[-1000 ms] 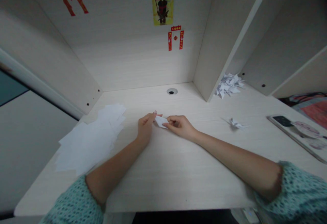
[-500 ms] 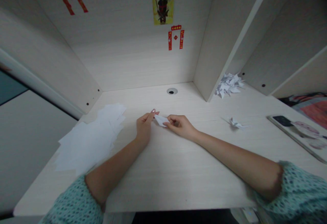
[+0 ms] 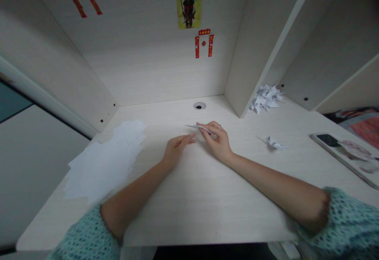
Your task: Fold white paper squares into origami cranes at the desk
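Observation:
A small folded piece of white paper (image 3: 192, 125), seen almost edge-on, is pinched between the thumb and fingers of my right hand (image 3: 218, 141) above the desk. Its pointed end sticks out to the left. Just below and left of the paper is my left hand (image 3: 175, 149), apart from it, with the fingers stretched toward the right hand and nothing visible in them. To the right, a folded paper crane (image 3: 274, 143) lies by itself on the desk.
Loose white paper sheets (image 3: 103, 161) spread over the desk's left side. A heap of folded paper pieces (image 3: 265, 98) sits behind the upright divider (image 3: 251, 62). At the right lies a phone (image 3: 346, 153) in a case. A cable hole (image 3: 199, 106) is near the back wall.
My left hand has let go of the folded paper and turned over slightly to the right. My right hand has lifted and tilted the paper away from the desk's front edge.

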`<state>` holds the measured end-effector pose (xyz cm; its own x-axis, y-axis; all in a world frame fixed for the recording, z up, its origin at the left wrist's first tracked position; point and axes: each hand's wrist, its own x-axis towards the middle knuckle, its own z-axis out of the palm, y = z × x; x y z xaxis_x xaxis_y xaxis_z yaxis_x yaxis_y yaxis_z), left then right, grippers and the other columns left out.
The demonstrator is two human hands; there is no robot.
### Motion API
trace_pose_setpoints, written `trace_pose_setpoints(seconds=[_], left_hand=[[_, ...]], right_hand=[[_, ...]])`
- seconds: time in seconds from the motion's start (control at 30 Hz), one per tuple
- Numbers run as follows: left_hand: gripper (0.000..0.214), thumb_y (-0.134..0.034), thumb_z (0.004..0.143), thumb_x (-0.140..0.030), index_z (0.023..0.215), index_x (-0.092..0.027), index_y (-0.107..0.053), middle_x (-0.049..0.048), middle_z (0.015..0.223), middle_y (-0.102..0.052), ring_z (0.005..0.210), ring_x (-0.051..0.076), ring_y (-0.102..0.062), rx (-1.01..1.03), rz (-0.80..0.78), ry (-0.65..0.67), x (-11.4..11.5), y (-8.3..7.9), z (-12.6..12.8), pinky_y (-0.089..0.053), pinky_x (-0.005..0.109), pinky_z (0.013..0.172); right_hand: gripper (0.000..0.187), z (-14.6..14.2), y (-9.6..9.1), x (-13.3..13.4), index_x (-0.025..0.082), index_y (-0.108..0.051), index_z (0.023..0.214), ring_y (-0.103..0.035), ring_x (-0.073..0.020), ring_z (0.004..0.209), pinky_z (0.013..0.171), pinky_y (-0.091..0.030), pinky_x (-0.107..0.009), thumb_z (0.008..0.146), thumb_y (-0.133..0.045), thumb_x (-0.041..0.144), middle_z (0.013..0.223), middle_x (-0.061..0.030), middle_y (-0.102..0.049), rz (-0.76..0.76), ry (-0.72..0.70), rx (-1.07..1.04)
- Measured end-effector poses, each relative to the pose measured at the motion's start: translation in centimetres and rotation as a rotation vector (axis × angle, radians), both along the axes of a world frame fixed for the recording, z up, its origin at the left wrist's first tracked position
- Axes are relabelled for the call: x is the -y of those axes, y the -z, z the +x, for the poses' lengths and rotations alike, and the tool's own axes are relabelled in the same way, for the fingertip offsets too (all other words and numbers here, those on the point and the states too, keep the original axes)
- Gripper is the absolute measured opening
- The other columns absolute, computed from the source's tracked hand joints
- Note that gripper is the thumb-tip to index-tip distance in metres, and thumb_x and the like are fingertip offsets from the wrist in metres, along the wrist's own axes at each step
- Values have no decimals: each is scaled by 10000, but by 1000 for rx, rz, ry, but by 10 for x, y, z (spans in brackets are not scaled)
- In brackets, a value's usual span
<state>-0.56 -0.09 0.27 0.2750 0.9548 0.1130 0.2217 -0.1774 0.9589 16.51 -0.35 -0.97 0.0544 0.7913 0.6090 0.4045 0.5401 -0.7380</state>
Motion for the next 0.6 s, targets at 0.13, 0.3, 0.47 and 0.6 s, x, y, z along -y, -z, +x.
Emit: trace_pose_setpoints(seconds=[0.13, 0.3, 0.47, 0.6], left_hand=[[339, -516, 824, -449, 871, -190, -730, 55, 951, -723, 915, 214, -630, 15, 60, 56, 2, 1, -1, -435, 309, 867], [360, -494, 833, -454, 788, -170, -710, 39, 825, -716, 787, 186, -619, 71, 37, -1, -4, 4, -3, -451, 287, 779], [368, -529, 801, -474, 685, -164, -690, 21, 703, -676, 699, 164, -573, 76, 31, -76, -10, 5, -4, -437, 271, 727], [325, -566, 781, -443, 628, -171, -659, -2, 630, -625, 642, 142, -528, 86, 16, -72, -11, 4, -5, -418, 254, 675]], right_hand=[[291, 0, 5, 0, 288, -638, 1140, -518, -181, 790, 765, -433, -363, 866, -543, 263, 794, -37, -543, 72, -46, 187], [473, -2, 0, 4, 275, -526, 1283, -500, -224, 863, 778, -437, -398, 825, -603, 364, 867, -72, -568, 86, -94, 359], [442, 0, -4, 6, 298, -475, 1322, -491, -224, 894, 817, -431, -409, 883, -520, 323, 911, -73, -585, 107, -146, 417], [433, 1, -3, 5, 284, -488, 1310, -495, -226, 919, 829, -438, -404, 880, -526, 320, 928, -75, -606, 105, -166, 393]])
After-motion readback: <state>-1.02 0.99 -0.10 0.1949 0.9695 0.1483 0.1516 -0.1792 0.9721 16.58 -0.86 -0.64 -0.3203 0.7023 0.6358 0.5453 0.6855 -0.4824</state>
